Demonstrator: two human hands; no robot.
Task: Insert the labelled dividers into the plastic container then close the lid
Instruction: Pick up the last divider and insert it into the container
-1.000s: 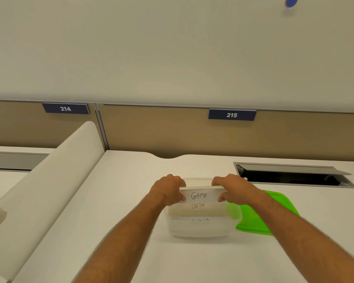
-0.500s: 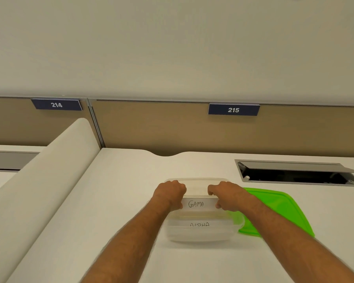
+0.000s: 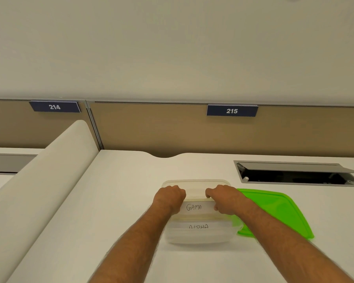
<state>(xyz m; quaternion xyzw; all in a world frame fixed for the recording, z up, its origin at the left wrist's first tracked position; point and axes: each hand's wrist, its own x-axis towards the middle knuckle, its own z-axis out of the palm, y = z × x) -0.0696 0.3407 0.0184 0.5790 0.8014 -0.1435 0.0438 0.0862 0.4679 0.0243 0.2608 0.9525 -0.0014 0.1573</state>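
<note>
Between the two hands, the "GAMA" divider [image 3: 194, 207] stands on edge inside the clear plastic container [image 3: 198, 235], its long axis running left to right across the container, parallel to the near wall. The left hand [image 3: 170, 198] closes its grip on the divider's left end; the right hand [image 3: 223, 199] closes its grip on the right end. Both fists sit at the container's rim, with the fingers curled over the card's top edge.

A second divider marked "ALPHA" [image 3: 198, 226] is seated lower in the container, nearer the person, with only the upper part of its lettering visible through the near wall. Whether a further divider lies hidden between the two cannot be determined.

The container rests on the white bench [image 3: 121, 201]. The green lid [image 3: 274, 211] lies flat on the bench, just beside the container on its right, with its left edge touching or slightly tucked behind the container's right side.

Judgement: the divider is partly seated, and its upper edge appears to sit near rim height. The remaining travel is straight down, applied evenly at both ends to avoid tilting. For the closing step, the lid lies to the right of both grips, so the right hand is the nearer one to collect it.
</note>
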